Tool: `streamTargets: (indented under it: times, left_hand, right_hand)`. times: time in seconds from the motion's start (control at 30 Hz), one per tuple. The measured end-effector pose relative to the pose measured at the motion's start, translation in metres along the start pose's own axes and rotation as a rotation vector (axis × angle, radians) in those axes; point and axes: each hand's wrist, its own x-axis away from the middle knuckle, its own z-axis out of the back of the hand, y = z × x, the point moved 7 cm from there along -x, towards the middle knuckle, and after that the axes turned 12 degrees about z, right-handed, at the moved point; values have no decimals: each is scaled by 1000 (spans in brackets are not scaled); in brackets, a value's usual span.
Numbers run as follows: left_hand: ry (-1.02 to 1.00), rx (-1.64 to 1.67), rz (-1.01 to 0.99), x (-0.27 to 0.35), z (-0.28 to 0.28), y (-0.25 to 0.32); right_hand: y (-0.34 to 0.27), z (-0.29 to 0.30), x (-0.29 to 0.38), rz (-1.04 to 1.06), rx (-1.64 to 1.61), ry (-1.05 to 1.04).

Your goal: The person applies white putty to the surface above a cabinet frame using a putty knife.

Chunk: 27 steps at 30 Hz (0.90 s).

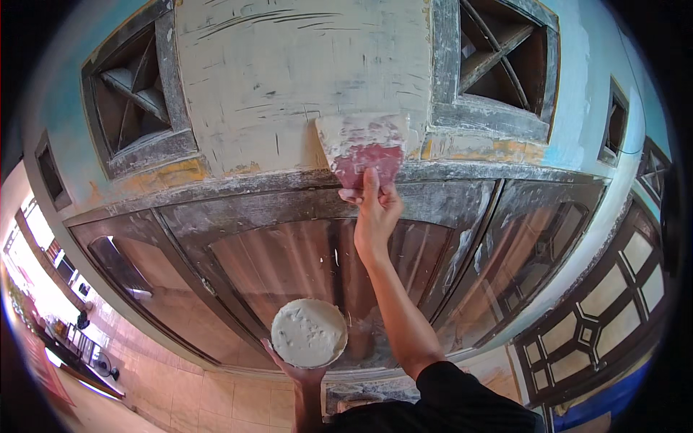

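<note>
My right hand [376, 211] grips a wide red putty spreader [373, 157] by its narrow lower end, thumb on its face. White filler smears cover the spreader's upper half, and its broad edge lies at the wall [260, 97] just above the wooden frame [303, 181]. The wall there is pale, with dark scratches and streaks showing through the coating. Lower down, my left hand [303, 372] supports a round container of white filler [308, 333] from below and the side. The filler's surface is lumpy and pitted near its middle.
Wooden vent openings with crossed bars [135, 89] [503, 59] flank the coated wall. Beneath is a glazed wooden window [270, 254] with curtains behind it. A panelled door [601, 308] stands at right. Tiled floor [216, 400] and a fan [103, 365] show at lower left.
</note>
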Motion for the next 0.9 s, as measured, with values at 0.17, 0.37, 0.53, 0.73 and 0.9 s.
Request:
streamTargets:
  times: [0.17,0.37,0.53,0.73,0.9]
  left_hand:
    - [-197,17,6,4,-13,7]
    - [-78,-102,-83,4,-9,10]
    - [-64,65,-9,5,-2,10]
    - [-255,-175,-179,12,-13,18]
    - [-59,-112,-118,15,-1,20]
  right_hand:
    - [19,24,44,-33,182,46]
    - [4,-9,13,-37,-25,56]
    - [9,16,63,-118,63,92]
    - [24,2,26,-38,58,5]
    - [18,18,71,-128,48,63]
